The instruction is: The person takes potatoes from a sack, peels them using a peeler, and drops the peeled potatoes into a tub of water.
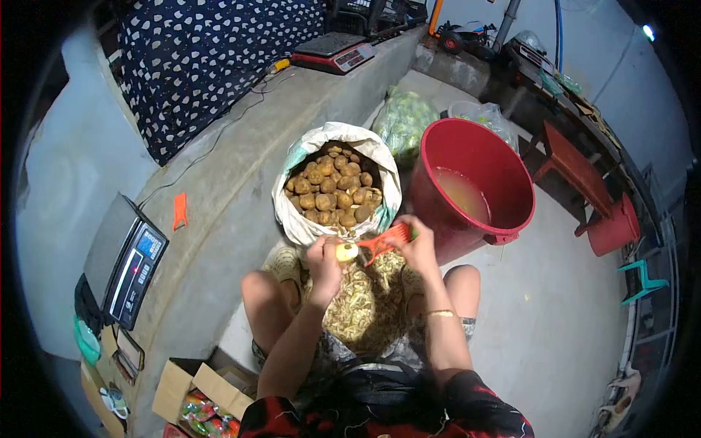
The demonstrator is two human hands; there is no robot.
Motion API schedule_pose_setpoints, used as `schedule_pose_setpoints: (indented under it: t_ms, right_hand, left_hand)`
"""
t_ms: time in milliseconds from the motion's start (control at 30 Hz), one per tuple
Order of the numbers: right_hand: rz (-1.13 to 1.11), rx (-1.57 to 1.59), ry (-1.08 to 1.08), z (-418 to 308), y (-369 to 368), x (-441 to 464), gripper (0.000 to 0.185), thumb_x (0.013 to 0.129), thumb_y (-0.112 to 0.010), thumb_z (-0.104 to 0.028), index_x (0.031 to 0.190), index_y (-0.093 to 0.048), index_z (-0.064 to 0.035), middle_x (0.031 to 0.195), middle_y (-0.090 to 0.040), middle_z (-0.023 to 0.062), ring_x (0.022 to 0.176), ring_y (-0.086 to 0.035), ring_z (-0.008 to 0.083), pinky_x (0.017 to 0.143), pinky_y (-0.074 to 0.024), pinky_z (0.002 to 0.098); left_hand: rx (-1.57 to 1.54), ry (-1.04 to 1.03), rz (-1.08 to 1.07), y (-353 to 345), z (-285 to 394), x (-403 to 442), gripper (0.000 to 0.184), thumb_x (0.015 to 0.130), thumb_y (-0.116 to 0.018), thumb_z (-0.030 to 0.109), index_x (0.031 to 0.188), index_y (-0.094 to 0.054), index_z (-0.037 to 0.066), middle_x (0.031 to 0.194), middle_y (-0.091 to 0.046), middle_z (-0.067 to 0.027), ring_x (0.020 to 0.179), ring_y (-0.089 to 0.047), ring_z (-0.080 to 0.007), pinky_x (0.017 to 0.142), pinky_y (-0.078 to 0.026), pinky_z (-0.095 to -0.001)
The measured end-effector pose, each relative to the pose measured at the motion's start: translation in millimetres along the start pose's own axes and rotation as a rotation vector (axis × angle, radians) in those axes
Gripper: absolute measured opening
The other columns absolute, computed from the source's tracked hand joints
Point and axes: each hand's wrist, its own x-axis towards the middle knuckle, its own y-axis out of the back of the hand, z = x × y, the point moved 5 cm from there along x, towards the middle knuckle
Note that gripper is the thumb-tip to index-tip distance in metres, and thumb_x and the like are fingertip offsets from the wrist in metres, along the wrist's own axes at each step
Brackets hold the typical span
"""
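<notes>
My left hand [324, 267] is closed around a potato [346, 252] whose visible end is peeled pale yellow. In my right hand [419, 252] is an orange peeler [385, 241], its blade end close to the potato; I cannot tell if they touch. Just beyond my hands stands a white sack [294, 223], its rim rolled open, full of brown unpeeled potatoes [332, 182]. A heap of peelings [358, 306] covers the floor between my legs.
Right of the sack stands a red bucket [467, 241] with cloudy liquid. A bag of green produce [406, 124] is behind it. On the concrete ledge at left are another orange peeler [180, 212] and a digital scale [135, 274]. A cardboard box [179, 387] sits lower left.
</notes>
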Motion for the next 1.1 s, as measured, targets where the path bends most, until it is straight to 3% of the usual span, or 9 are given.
schedule_pose_setpoints:
  t_ms: [100,200,300,467,633,700,767,867,1100]
  right_hand:
    - [-0.157,-0.393,0.226,-33,-32,-23,0.037,0.075,-0.075,-0.013,0.108,-0.060,-0.0122,0.084,-0.065,0.0166,0.071,-0.065,0.0372,0.065,-0.0539,0.0439]
    - [-0.282,-0.641,0.167,-60,-52,-39,0.032,0.086,-0.054,-0.008,0.116,-0.055,-0.0198,0.088,-0.060,0.0166,0.067,-0.064,0.0387,0.062,-0.0537,0.0472]
    - [-0.305,-0.711,0.160,-76,-55,-43,0.032,0.086,-0.050,-0.007,0.115,-0.056,-0.0190,0.092,-0.060,0.0193,0.071,-0.064,0.0401,0.063,-0.0540,0.0479]
    - [-0.198,-0.562,-0.122,-13,-29,-11,0.024,0.083,-0.066,-0.018,0.105,-0.061,-0.0106,0.089,-0.066,0.0223,0.083,-0.065,0.0417,0.072,-0.0509,0.0503]
    - [-0.154,-0.423,-0.024,-18,-31,-16,0.038,0.076,-0.077,-0.019,0.109,-0.062,-0.0108,0.089,-0.067,0.0230,0.085,-0.066,0.0408,0.074,-0.0518,0.0468]
    - [-0.123,-0.177,-0.088,-11,-23,-15,0.044,0.072,-0.081,-0.018,0.110,-0.061,-0.0048,0.091,-0.067,0.0228,0.088,-0.066,0.0395,0.076,-0.0519,0.0445]
    - [-0.060,-0.203,-0.022,-14,-12,-11,0.042,0.072,-0.083,-0.016,0.104,-0.061,0.0008,0.087,-0.070,0.0159,0.081,-0.069,0.0293,0.073,-0.0524,0.0375]
    - [-0.031,0.411,-0.118,-15,-5,-6,0.031,0.079,-0.080,-0.012,0.100,-0.059,-0.0019,0.084,-0.061,-0.0008,0.077,-0.055,0.0061,0.068,-0.0473,0.0243]
    - [0.056,0.258,0.027,-16,-2,4,0.034,0.079,-0.080,-0.014,0.103,-0.058,-0.0038,0.084,-0.061,-0.0001,0.074,-0.055,0.0067,0.067,-0.0467,0.0236]
  left_hand:
    - [0.301,-0.409,0.225,7,24,2,0.019,0.092,-0.042,0.012,0.099,-0.053,-0.002,0.076,-0.058,-0.0102,0.066,-0.056,-0.0193,0.062,-0.046,-0.0319]
    - [0.362,-0.432,0.211,8,32,0,0.021,0.091,-0.038,0.010,0.107,-0.047,-0.001,0.080,-0.058,-0.0119,0.075,-0.057,-0.0227,0.071,-0.046,-0.0356]
    - [0.342,-0.433,0.190,5,43,-7,0.021,0.092,-0.035,0.009,0.108,-0.044,-0.001,0.077,-0.058,-0.0115,0.071,-0.057,-0.0225,0.071,-0.046,-0.0351]
    - [0.189,-0.450,0.092,2,47,-7,0.014,0.094,-0.036,0.009,0.105,-0.040,0.002,0.075,-0.058,-0.0096,0.069,-0.057,-0.0155,0.066,-0.047,-0.0291]
    - [0.081,-0.383,0.035,0,54,-8,0.014,0.094,-0.038,0.008,0.107,-0.038,0.002,0.074,-0.060,-0.0097,0.065,-0.057,-0.0143,0.063,-0.048,-0.0265]
    - [-0.041,-0.323,0.007,4,53,-5,0.014,0.093,-0.037,0.006,0.106,-0.038,0.002,0.074,-0.060,-0.0098,0.065,-0.057,-0.0142,0.062,-0.048,-0.0265]
    - [-0.178,-0.269,-0.022,2,53,-2,0.014,0.092,-0.037,0.005,0.106,-0.038,0.002,0.074,-0.060,-0.0099,0.064,-0.057,-0.0142,0.062,-0.048,-0.0265]
    - [-0.135,-0.223,0.007,3,57,-5,0.014,0.092,-0.035,0.004,0.106,-0.037,0.003,0.073,-0.060,-0.0097,0.064,-0.056,-0.0137,0.062,-0.047,-0.0263]
    - [0.131,-0.366,-0.087,-13,45,-19,0.013,0.092,-0.036,0.005,0.105,-0.037,0.004,0.071,-0.058,-0.0091,0.063,-0.055,-0.0137,0.061,-0.046,-0.0252]
